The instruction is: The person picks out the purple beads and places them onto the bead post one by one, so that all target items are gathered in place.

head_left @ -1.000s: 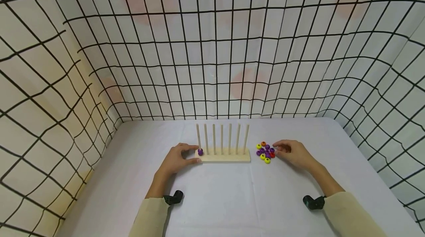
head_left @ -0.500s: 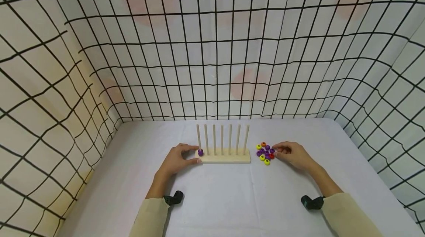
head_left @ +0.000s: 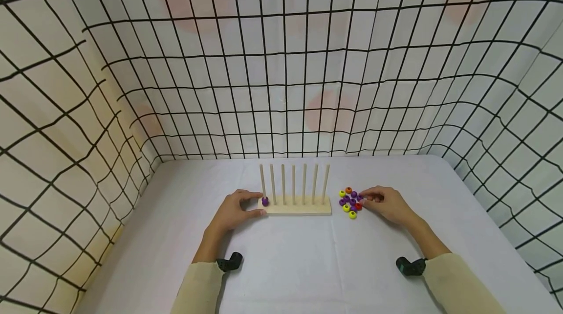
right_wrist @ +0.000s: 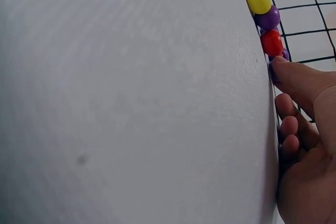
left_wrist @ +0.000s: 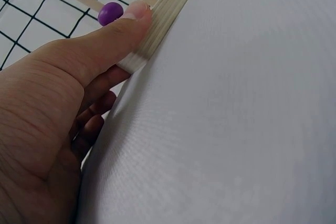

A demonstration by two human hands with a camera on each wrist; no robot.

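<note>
In the head view my left hand [head_left: 233,210] grips the left end of a wooden peg board [head_left: 294,210], thumb at the front edge and index finger behind. Several upright pegs stand on it. One purple bead [head_left: 265,201] sits at the foot of the leftmost peg; the left wrist view shows this purple bead [left_wrist: 111,13] just beyond the thumb. At the right side of a loose bead cluster, my right hand [head_left: 389,205] pinches a purple bead [head_left: 359,198] between thumb and index finger. The right wrist view has the thumb partly covering it, beside a red bead [right_wrist: 272,42].
The cluster also holds yellow beads [head_left: 352,214], an orange bead [head_left: 348,190] and more purple ones, just right of the board. A white cloth [head_left: 299,265] covers the table. Black grid netting [head_left: 286,69] over white sheeting rises behind and at both sides.
My right hand has shifted slightly left, and the red bead and nearby beads have moved a little left with it. The left hand and peg board stay in place.
</note>
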